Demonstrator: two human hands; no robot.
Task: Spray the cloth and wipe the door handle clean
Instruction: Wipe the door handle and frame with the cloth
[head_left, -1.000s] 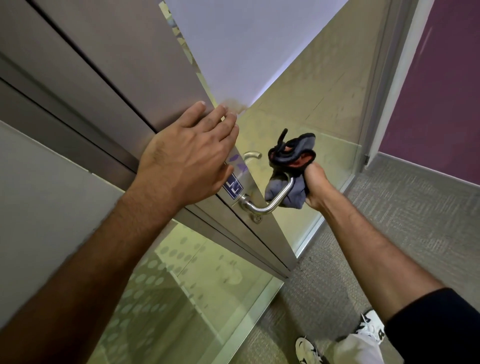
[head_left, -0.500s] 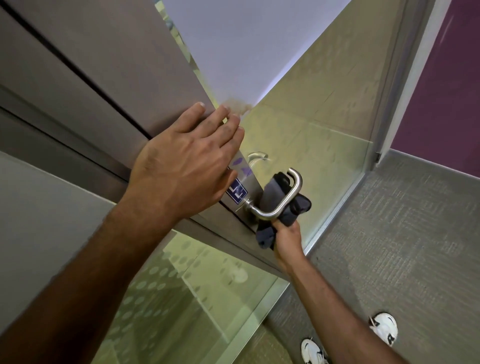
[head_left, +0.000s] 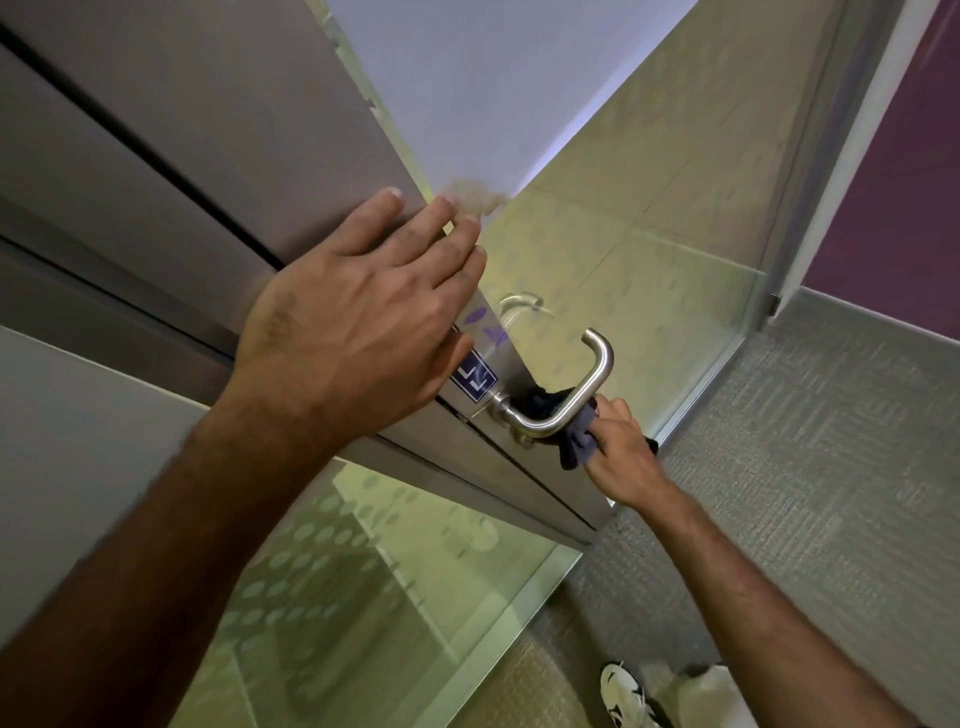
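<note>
A brushed steel lever door handle (head_left: 582, 395) sticks out from the metal band of a glass door (head_left: 171, 171). My right hand (head_left: 621, 457) grips a dark grey cloth (head_left: 574, 441) bunched under and behind the handle's lower bar, near its base. My left hand (head_left: 358, 332) lies flat against the door's metal band just left of the handle, fingers spread over the door edge. A blue sticker (head_left: 474, 380) shows below my left palm. No spray bottle is in view.
A second handle (head_left: 519, 304) shows through the glass on the door's far side. Grey carpet (head_left: 810, 467) covers the floor to the right, by a purple wall (head_left: 898, 208). My white shoe (head_left: 623, 691) is at the bottom.
My right hand dropped with the cloth from above the handle's tip to beneath it, then shifted to the right of the lower bar. The left hand stayed flat on the door.
</note>
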